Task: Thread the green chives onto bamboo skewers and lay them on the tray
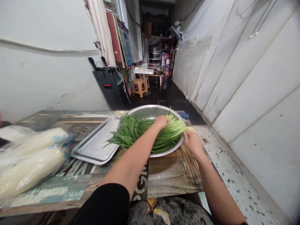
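Observation:
A large steel basin (pixel 150 108) holds a heap of garlic chives (pixel 128 129), leafy tips to the left and pale stem ends to the right. My left hand (pixel 162 121) reaches over the basin, its fingers curled into the chives near the stems and partly hidden. At the basin's right rim, my right hand (pixel 192 142) is closed with its fingertips by the pale stem ends; what it pinches is hidden. Thin bamboo skewers (pixel 189 159) lie on the table below my right hand.
Left of the basin, a metal tray (pixel 98 143) lies on the wood-patterned table (pixel 173 179). Plastic-wrapped pale packages (pixel 35 159) fill the table's left side. A small blue object (pixel 183 115) sits behind the basin. Farther back are a black speaker-like box (pixel 109 84) and stools (pixel 139 87).

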{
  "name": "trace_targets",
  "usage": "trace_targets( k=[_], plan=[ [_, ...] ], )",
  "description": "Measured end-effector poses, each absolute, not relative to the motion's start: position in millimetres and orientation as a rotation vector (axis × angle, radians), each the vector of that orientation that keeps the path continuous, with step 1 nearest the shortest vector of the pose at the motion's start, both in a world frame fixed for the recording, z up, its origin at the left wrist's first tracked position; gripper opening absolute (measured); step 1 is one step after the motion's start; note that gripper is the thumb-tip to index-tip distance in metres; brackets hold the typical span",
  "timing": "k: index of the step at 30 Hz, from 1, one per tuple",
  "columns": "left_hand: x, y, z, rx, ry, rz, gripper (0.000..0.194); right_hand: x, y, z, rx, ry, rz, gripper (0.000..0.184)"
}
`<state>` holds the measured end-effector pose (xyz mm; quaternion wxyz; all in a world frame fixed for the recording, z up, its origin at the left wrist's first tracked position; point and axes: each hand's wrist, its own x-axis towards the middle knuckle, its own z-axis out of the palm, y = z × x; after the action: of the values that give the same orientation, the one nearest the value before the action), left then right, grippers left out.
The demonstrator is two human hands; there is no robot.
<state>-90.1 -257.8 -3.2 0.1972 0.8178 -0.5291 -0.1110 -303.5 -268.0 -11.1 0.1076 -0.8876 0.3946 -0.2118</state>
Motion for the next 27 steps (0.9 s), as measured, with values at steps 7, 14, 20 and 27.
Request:
trace_targets(
  k=[7, 14, 20, 27],
  plan=[
    [-87.5, -253.4, -1.8, 2.182, -1.311, -0.332, 0.012, -303.0, -266.5, -8.7, -2.624, 1.183, -0.596, 0.033],
    [-82.3, -250.0, -3.6, 1.845, -1.321, -0.424, 0.014, -302.1, -266.7, -8.0, -2.617, 1.198, -0.6, 0.031],
    [-86.8, -249.9, -5.2, 1.764, -1.206, -0.506, 0.024, -302.4, -267.1, -8.1, -2.629, 1.175, -0.615, 0.032],
    [-91.1, -250.4, -1.9, 1.739, -1.331, -0.416, 0.018, -302.8, -267.5, -8.8, -2.631, 1.175, -0.618, 0.033]
  ],
)
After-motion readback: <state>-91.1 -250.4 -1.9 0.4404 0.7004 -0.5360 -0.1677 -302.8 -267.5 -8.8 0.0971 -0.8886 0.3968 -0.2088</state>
